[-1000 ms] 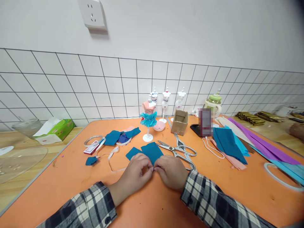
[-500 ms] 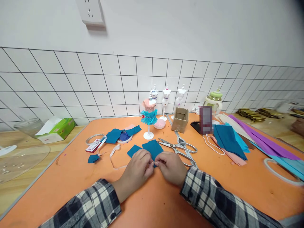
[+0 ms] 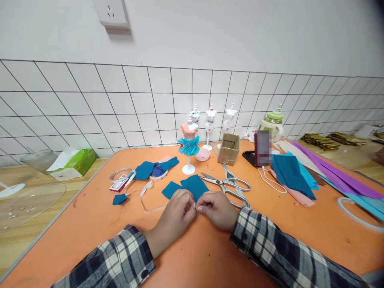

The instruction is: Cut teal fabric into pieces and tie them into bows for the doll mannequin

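Observation:
My left hand (image 3: pixel 175 214) and my right hand (image 3: pixel 217 209) rest together on the orange table (image 3: pixel 90 224), fingertips pinched and touching at the near edge of a teal crepe paper piece (image 3: pixel 195 186). What the fingertips pinch is too small to make out. A second teal piece (image 3: pixel 170 189) lies just left of it. Silver scissors (image 3: pixel 226 185) lie right behind my right hand. A small mannequin (image 3: pixel 188 142) in a pink top and teal ruffled skirt stands behind the paper.
Teal scraps (image 3: pixel 144 170), white tape rolls (image 3: pixel 120 175) and a ribbon (image 3: pixel 144 192) lie to the left. Three bare mannequins (image 3: pixel 210 120), a cardboard box (image 3: pixel 229 149), a green-lidded cup (image 3: pixel 271 124) and coloured paper sheets (image 3: pixel 330 176) stand behind and right. A tissue box (image 3: pixel 72 162) sits far left.
Both hands have stayed pinched together at the paper's near edge, with only slight finger movement. The view has shifted a little.

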Demonstrator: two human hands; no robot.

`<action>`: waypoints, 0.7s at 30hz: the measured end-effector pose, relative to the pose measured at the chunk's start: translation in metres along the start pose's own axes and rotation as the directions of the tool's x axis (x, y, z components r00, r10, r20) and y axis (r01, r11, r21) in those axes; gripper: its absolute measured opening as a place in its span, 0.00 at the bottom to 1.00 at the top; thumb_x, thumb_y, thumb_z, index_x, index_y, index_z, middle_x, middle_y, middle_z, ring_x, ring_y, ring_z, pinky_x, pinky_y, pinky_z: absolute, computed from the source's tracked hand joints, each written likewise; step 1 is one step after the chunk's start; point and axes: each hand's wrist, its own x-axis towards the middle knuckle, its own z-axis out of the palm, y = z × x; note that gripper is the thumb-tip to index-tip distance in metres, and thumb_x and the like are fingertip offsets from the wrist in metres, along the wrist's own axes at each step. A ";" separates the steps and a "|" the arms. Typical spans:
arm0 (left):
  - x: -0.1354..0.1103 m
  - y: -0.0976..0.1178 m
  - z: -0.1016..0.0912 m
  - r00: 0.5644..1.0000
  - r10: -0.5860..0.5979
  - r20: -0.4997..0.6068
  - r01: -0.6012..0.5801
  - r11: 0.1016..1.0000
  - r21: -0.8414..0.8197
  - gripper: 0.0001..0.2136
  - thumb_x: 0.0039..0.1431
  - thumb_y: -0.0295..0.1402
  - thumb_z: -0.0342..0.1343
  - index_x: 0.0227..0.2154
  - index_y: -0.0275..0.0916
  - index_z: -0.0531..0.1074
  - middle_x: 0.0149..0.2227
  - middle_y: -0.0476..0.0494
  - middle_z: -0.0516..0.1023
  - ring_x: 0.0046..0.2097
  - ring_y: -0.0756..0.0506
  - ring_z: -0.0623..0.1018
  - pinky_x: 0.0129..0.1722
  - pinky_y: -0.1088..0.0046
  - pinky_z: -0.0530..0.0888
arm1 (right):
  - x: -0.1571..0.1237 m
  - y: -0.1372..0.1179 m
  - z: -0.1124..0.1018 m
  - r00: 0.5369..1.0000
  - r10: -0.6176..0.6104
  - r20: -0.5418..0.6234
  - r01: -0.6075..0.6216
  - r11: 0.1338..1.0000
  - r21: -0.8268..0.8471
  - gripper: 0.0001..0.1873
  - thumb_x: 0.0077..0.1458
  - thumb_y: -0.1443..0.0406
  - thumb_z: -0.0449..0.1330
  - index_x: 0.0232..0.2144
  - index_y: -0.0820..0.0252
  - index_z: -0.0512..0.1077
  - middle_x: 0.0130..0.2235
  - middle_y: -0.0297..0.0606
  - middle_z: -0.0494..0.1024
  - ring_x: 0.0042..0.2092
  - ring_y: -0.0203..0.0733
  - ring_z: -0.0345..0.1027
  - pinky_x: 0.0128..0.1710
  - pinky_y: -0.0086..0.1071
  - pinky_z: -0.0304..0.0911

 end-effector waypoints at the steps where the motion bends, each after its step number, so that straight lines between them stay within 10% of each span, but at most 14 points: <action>1: 0.000 -0.001 0.001 1.000 -0.011 -0.006 0.011 1.000 -0.025 0.07 0.60 0.24 0.50 0.28 0.41 0.62 0.34 0.47 0.71 0.39 0.46 0.70 0.39 0.68 0.68 | 0.001 0.001 0.000 1.000 -0.017 0.008 0.017 1.000 0.026 0.06 0.50 0.72 0.60 0.26 0.60 0.76 0.27 0.34 0.76 0.29 0.34 0.66 0.30 0.26 0.58; 8: 0.009 -0.008 -0.005 0.999 -0.037 0.012 0.038 0.985 -0.169 0.08 0.64 0.32 0.50 0.28 0.40 0.68 0.34 0.46 0.73 0.40 0.45 0.72 0.42 0.68 0.69 | 0.002 0.003 -0.004 0.999 0.006 -0.043 -0.001 0.993 0.121 0.06 0.54 0.66 0.60 0.28 0.59 0.77 0.28 0.35 0.79 0.31 0.37 0.71 0.31 0.27 0.63; 15: 0.012 -0.013 -0.013 0.951 -0.304 0.057 0.307 0.904 -0.299 0.11 0.61 0.39 0.51 0.26 0.39 0.70 0.32 0.45 0.75 0.36 0.44 0.74 0.39 0.69 0.70 | 0.002 0.014 -0.034 0.918 -0.016 -0.397 -0.036 0.992 -0.124 0.14 0.62 0.64 0.52 0.44 0.57 0.76 0.41 0.40 0.81 0.42 0.42 0.75 0.43 0.35 0.68; 21: 0.013 -0.012 -0.011 0.963 -0.262 0.055 0.267 0.917 -0.298 0.13 0.62 0.40 0.51 0.29 0.40 0.75 0.33 0.43 0.79 0.38 0.43 0.76 0.39 0.68 0.72 | 0.000 0.004 -0.023 0.969 -0.091 -0.228 0.088 0.996 -0.025 0.16 0.62 0.63 0.53 0.48 0.54 0.76 0.41 0.40 0.82 0.44 0.42 0.75 0.42 0.36 0.70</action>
